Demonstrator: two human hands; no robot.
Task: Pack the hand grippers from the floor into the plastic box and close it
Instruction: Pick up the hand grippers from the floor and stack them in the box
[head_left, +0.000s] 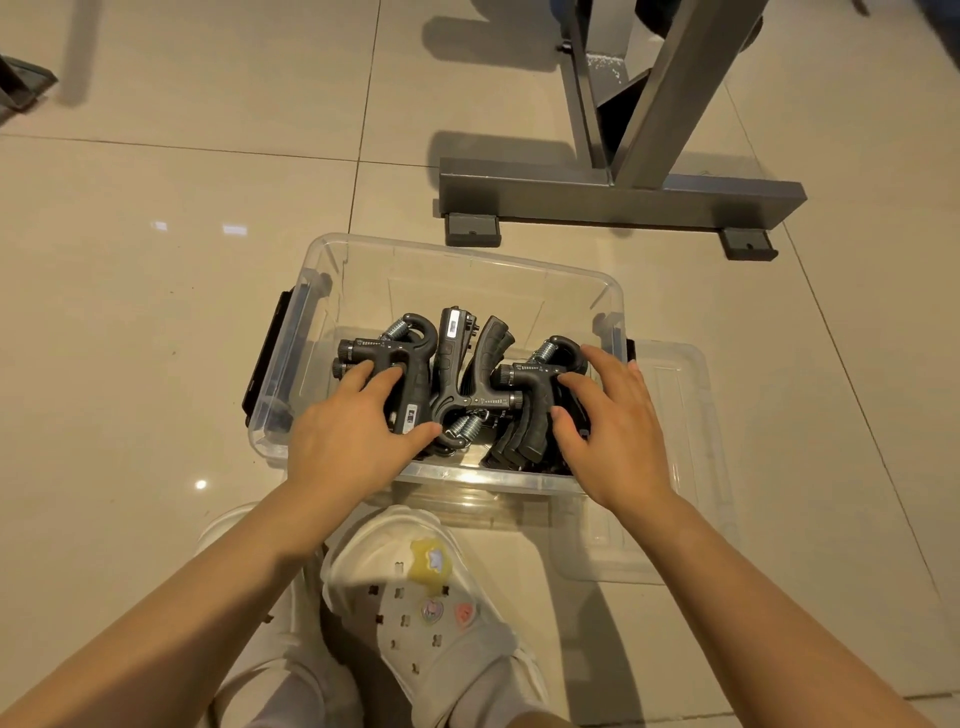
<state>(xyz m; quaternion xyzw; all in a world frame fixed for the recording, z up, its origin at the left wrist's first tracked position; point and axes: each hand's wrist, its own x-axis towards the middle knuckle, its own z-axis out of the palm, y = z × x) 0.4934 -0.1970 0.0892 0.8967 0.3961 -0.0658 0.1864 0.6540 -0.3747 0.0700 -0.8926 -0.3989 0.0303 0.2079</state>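
Black hand grippers (470, 379) lie heaped in the clear plastic box (608, 291); their number is hard to count; left hand (345, 434) and right hand (618, 421) press flat on them; lid (691, 415) beside, on the floor (130, 312).

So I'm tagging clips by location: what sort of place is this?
Probably a gym or home workout area: a tiled floor, the steel base of an equipment frame, and hand grippers piled in a plastic box.
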